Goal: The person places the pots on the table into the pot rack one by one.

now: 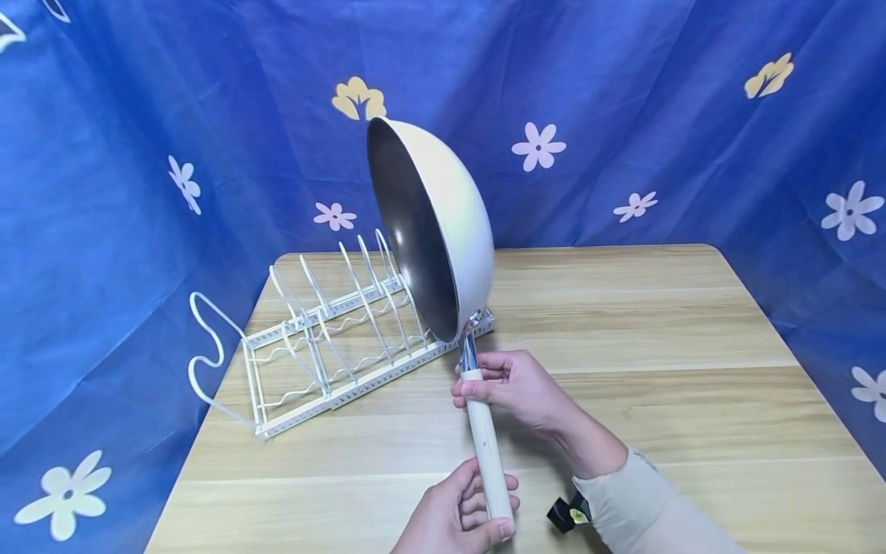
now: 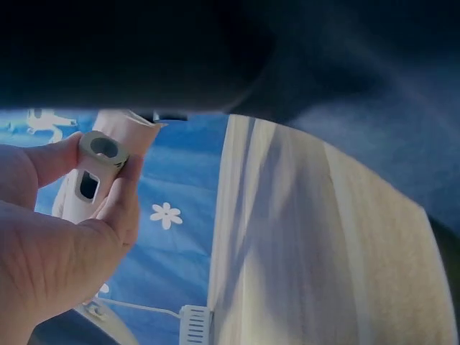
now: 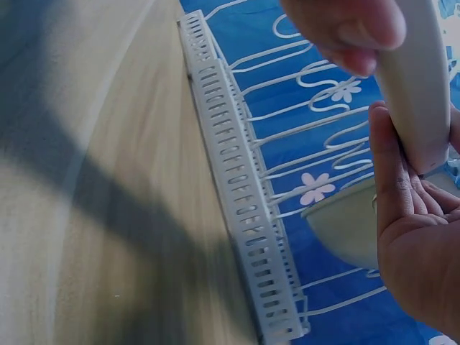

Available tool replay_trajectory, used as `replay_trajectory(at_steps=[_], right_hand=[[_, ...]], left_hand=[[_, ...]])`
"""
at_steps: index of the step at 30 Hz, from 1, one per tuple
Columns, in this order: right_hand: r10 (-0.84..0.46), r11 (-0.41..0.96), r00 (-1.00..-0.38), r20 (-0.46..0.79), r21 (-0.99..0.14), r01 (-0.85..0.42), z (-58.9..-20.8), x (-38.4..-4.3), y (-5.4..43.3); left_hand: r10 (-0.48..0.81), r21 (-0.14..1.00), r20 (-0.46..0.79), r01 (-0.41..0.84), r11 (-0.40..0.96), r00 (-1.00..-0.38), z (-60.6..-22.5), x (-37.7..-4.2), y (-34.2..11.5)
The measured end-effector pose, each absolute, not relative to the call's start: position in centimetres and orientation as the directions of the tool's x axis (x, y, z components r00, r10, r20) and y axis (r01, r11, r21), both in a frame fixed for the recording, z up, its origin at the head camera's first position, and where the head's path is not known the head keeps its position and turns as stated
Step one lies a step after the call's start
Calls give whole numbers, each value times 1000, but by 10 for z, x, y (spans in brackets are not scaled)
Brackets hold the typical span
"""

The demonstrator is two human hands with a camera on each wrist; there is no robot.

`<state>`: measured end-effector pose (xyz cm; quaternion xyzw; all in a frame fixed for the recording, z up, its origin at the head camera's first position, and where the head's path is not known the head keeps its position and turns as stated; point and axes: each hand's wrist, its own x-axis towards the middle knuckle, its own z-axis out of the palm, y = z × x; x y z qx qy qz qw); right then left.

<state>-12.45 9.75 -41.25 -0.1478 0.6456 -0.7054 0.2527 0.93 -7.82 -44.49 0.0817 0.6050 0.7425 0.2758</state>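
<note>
A wok (image 1: 465, 223), white outside and dark inside, is held up on its side above the table, its dark inside facing left. Its long pale handle (image 1: 487, 446) slants down toward me. My right hand (image 1: 529, 396) grips the handle close to the metal neck, thumb on top and fingers behind. Lower down, my left hand (image 1: 450, 512) holds the handle's end between thumb and fingers. The left wrist view shows that end, with its round opening and hanging slot, in the left hand (image 2: 79, 244). The wok's bowl overlaps the right end of a white wire rack (image 1: 388, 375) in the head view.
The rack stands at the left of the wooden table (image 1: 664, 369), with several upright wire loops and slotted side rails. A wavy wire piece (image 1: 208, 362) sticks out at its left end. Blue flowered cloth (image 1: 595, 115) hangs behind and along the sides. A small black device (image 1: 566, 514) sits by my right sleeve.
</note>
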Motion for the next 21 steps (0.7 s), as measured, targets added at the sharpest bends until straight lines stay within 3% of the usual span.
replay_trajectory(at_steps=[21], right_hand=[[-576,-56,-809,-119,-981,184,-433,-133,94]], left_hand=[[489,924,-264,-363,-119,-832,-448,6,-77]])
